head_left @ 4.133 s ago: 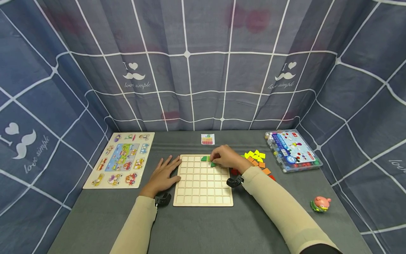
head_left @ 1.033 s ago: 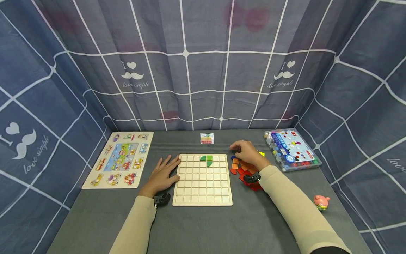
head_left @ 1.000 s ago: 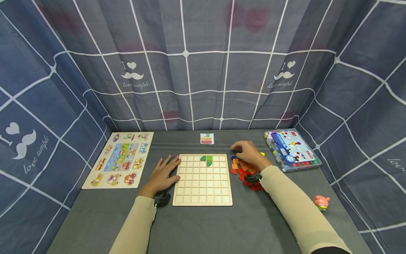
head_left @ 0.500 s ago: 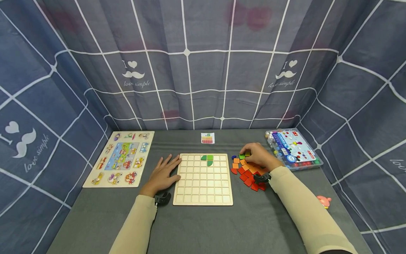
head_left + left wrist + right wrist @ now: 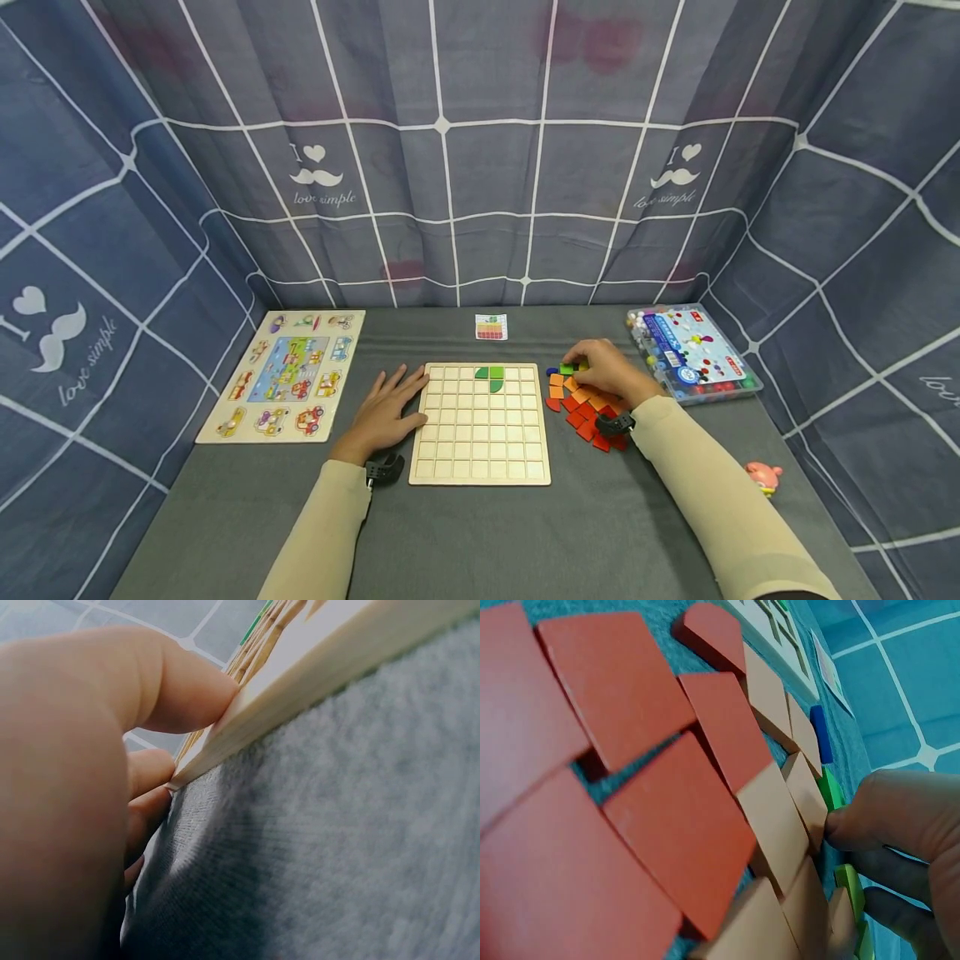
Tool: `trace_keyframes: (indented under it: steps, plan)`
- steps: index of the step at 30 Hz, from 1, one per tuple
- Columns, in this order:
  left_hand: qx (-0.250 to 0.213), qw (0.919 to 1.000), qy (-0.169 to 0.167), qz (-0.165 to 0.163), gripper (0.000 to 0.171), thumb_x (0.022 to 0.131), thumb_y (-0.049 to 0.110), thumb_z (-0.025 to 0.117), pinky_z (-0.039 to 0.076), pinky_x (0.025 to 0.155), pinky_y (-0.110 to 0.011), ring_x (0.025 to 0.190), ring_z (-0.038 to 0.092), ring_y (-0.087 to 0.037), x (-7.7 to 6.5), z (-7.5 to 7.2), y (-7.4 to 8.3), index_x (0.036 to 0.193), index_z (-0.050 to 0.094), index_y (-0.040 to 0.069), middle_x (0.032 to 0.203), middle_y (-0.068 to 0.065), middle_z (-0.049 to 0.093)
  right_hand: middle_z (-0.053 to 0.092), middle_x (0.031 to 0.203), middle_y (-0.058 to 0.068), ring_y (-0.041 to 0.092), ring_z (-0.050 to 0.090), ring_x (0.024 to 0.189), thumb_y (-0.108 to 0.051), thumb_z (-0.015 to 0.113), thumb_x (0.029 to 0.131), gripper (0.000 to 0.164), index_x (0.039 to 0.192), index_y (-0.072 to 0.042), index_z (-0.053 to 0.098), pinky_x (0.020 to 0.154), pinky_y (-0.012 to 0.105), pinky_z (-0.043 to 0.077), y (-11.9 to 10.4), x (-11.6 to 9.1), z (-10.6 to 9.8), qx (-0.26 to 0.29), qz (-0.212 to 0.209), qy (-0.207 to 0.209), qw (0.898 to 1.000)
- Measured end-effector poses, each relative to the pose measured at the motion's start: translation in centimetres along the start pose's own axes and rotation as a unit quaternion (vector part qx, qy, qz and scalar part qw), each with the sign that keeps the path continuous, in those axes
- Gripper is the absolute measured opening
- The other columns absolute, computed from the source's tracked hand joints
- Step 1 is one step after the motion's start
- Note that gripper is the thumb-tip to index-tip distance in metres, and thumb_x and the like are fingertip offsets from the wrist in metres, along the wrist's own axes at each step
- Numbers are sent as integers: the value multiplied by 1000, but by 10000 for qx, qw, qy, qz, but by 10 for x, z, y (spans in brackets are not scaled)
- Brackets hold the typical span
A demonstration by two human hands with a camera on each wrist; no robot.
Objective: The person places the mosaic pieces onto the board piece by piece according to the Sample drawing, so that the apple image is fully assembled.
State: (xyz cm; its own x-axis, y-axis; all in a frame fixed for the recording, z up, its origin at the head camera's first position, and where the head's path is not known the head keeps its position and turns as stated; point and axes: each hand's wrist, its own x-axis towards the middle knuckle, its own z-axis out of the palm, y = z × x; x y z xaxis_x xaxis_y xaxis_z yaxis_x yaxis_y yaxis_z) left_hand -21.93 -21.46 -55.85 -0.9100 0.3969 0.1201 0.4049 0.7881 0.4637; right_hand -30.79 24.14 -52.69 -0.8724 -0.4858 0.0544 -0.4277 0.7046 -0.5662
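Note:
A wooden grid board (image 5: 480, 442) lies flat in front of me in the head view. Near its top edge sit a dark green quarter-round block (image 5: 482, 373), a light green square block (image 5: 497, 372) and another dark green quarter-round block (image 5: 496, 386). My left hand (image 5: 382, 419) rests spread at the board's left side, with thumb and fingertips touching its edge (image 5: 255, 716) in the left wrist view. At the heap's far side, my right hand (image 5: 606, 368) pinches a green block (image 5: 831, 787) with curled fingers; the fingertips partly hide it.
Red blocks (image 5: 682, 825), orange blocks (image 5: 776, 821) and a blue block (image 5: 821, 733) lie heaped right of the board. A small pattern card (image 5: 491, 327) is behind it. A picture puzzle (image 5: 281, 379) lies left, a clear plastic case (image 5: 693, 354) right, and a pink pig toy (image 5: 765, 477) nearer.
My right hand has left the board, where a dark green quarter-round block now lies, and moved right to the heap's green blocks. It has since shifted slightly left. My left hand stays put.

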Motion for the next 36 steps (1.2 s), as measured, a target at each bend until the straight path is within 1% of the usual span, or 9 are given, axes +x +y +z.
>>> trace_keyframes:
  steps: [5,9,14,19,22,25,28,31,36]
  plan:
    - [-13,10000,24,58,75,96,35,67,-2,127,-54,157,19,-34,0,0,-1,164,42,15,170,-2,32,75,106,6,26,70,98,0,81,86,26,111,-4,80,91,49,57,-6,2,3,-13,-212,91,9997]
    - [-48,9999,58,91,75,95,34,68,-1,127,-55,157,20,-34,0,1,-2,164,43,15,169,-3,32,75,108,6,26,70,99,0,80,88,25,112,-4,80,91,48,58,-9,5,5,-1,-318,90,9995]
    - [25,9998,60,163,75,96,34,68,0,127,-55,157,20,-34,0,3,-4,164,42,15,169,-3,32,74,111,6,25,70,102,1,78,90,24,113,-5,80,91,46,59,-15,7,6,40,-203,28,9998]
    - [29,9998,57,170,75,97,35,68,0,127,-54,157,20,-34,0,3,-5,164,42,15,170,-3,32,75,101,4,19,70,90,3,74,92,18,106,-6,81,82,41,61,-20,11,7,139,-139,-55,9998]
    - [21,9999,55,161,75,97,35,68,0,127,-54,157,20,-34,-1,3,-5,164,42,16,170,-3,32,75,99,3,18,69,89,3,73,92,18,104,-7,81,81,41,61,-20,12,9,98,-188,-144,9997]
    - [16,9999,26,146,75,98,36,68,0,127,-54,157,20,-34,-1,2,-4,165,41,16,170,-2,31,74,100,0,18,69,92,0,74,92,17,105,-9,81,85,42,60,-19,12,10,53,-235,-192,9995]
    - [19,9999,22,138,75,98,35,68,0,127,-55,157,20,-34,-1,2,-4,164,42,16,170,-3,31,74,101,-1,18,70,93,-3,76,92,16,106,-8,81,86,42,60,-19,10,10,137,-422,-185,9988]
    - [22,9999,24,127,75,98,36,68,0,127,-55,157,20,-34,-1,2,-4,164,42,16,170,-3,31,75,105,1,22,70,96,-6,79,91,15,106,-7,81,87,44,60,-21,5,11,249,-625,-190,9976]
    - [-5,9999,31,127,75,97,35,68,-1,127,-55,157,20,-34,-1,1,-4,165,41,16,170,-2,31,73,107,-2,19,68,92,-8,87,85,15,98,-13,82,82,39,60,-21,2,15,424,-752,-216,9960]
